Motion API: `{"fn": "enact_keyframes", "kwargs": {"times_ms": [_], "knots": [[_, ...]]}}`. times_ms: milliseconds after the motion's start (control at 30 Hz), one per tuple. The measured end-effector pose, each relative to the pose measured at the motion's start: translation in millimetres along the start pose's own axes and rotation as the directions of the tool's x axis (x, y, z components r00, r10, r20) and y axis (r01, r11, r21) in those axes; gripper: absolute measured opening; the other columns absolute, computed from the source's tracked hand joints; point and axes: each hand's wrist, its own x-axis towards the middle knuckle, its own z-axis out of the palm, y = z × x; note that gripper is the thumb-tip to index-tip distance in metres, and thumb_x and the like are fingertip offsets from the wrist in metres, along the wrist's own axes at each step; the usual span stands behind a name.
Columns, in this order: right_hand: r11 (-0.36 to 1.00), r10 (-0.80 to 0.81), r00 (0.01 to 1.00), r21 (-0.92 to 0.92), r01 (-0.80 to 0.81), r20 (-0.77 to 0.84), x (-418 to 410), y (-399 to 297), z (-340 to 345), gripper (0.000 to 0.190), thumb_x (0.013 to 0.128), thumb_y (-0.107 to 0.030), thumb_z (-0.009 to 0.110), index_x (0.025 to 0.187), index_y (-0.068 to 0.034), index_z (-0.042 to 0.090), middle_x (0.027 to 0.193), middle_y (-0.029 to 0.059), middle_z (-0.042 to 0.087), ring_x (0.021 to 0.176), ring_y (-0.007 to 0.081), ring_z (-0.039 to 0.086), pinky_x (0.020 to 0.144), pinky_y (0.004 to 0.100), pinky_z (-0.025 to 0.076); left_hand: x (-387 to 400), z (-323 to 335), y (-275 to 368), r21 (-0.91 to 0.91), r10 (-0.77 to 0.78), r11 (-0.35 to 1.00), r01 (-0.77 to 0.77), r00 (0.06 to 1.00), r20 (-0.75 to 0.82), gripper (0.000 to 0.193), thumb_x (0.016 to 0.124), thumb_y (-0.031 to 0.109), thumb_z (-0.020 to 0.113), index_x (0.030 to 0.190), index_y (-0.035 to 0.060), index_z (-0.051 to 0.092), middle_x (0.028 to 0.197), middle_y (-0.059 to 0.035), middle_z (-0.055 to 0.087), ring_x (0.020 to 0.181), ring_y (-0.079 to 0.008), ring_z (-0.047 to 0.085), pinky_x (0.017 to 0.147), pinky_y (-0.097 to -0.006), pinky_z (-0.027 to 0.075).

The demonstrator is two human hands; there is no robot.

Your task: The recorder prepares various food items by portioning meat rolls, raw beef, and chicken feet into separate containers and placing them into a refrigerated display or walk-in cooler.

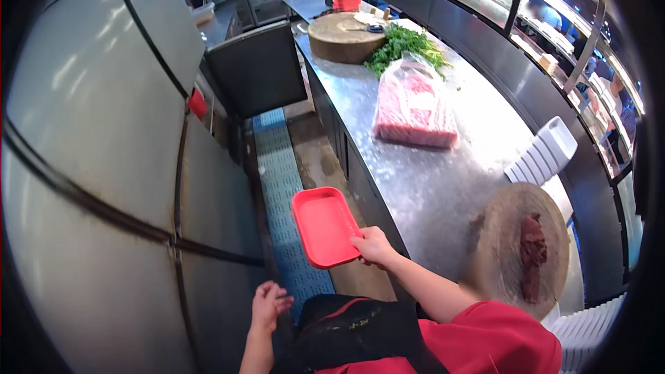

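My right hand point(375, 245) grips the near right rim of a red plastic tray point(324, 226), which looks empty and hangs over the floor beside the counter. Lower left, my left hand point(270, 304) is raised with its fingers loosely curled and apart, holding nothing, near the metal cabinet doors. To the right, dark red sliced meat point(533, 257) lies on a round wooden chopping block point(501, 254). Farther up the steel counter point(426, 192) sits a large block of pink meat in a clear plastic bag point(415, 109), with leafy green herbs point(405, 44) right behind it.
White trays point(545, 153) lean in a nested stack behind the near block; more stacked trays point(592, 332) are at lower right. A second round block point(345, 36) bears dark-handled scissors point(375, 28). Metal cabinets point(93, 88) line the left. Blue perforated matting point(286, 187) covers part of the aisle floor.
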Motion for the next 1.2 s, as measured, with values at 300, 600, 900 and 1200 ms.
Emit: {"fn": "enact_keyframes", "kwargs": {"times_ms": [300,600,900,1200], "knots": [[0.881,0.099,0.99,0.452,-0.135,0.103,215.0,-128.1,-0.1,0.02,0.086,-0.019,0.06,0.081,-0.001,0.061,0.057,0.0039,0.053,0.04,0.0095,0.046,0.034,0.0243,0.035,162.1,-48.9,27.4,0.092,-0.378,0.914,0.395,0.911,-0.166,0.039,0.093,0.036,0.054,0.118,0.0061,0.052,0.105,-0.0134,0.059,0.11,-0.0311,0.054,0.089,-0.0437,0.045],[0.852,-0.136,0.903,0.416,0.316,-0.408,418.0,-312.5,-98.1,0.026,0.089,-0.024,0.058,0.078,-0.001,0.057,0.06,0.0051,0.056,0.038,0.0112,0.047,0.032,0.027,0.036,343.3,6.6,229.0,0.209,-0.13,0.965,0.162,0.979,-0.158,0.021,0.089,0.014,0.062,0.104,0.0043,0.052,0.083,-0.0075,0.061,0.062,-0.0166,0.064,0.051,-0.0265,0.053],[0.904,-0.356,0.59,-0.106,0.415,-0.724,641.4,-376.0,-235.2,0.031,0.084,-0.031,0.061,0.082,0.0,0.063,0.066,0.0123,0.06,0.064,0.0274,0.061,0.06,0.0352,0.051,527.4,85.7,349.2,0.272,-0.012,0.961,0.041,0.994,-0.108,0.018,0.089,0.015,0.062,0.101,0.0067,0.053,0.08,-0.0055,0.058,0.063,-0.0161,0.062,0.05,-0.0264,0.05],[0.649,-0.526,0.077,-0.458,-0.607,-0.847,431.7,-285.8,-261.9,0.06,0.072,-0.034,0.073,0.12,-0.005,0.052,0.119,0.0145,0.05,0.119,0.0337,0.043,0.101,0.0555,0.028,653.2,276.5,437.3,0.665,-0.173,0.673,-0.325,0.804,0.568,0.021,0.083,0.007,0.068,0.098,0.001,0.056,0.081,-0.0072,0.063,0.07,-0.0133,0.061,0.061,-0.0279,0.053]]}}
